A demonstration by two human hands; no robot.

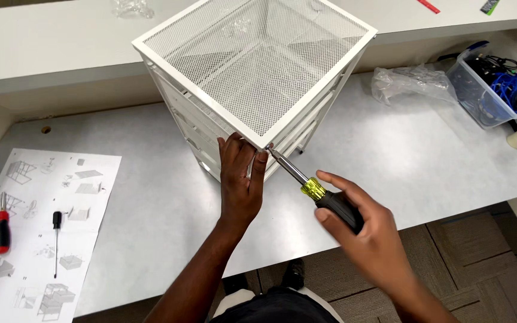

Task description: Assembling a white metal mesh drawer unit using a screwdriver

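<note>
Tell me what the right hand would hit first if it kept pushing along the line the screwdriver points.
The right hand drives the screwdriver up-left; its tip already sits at the near corner of the white mesh drawer unit, beside the left hand fingertips. That corner comes first.

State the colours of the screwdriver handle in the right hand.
Black grip with a yellow-green collar, seen in the head view.
</note>
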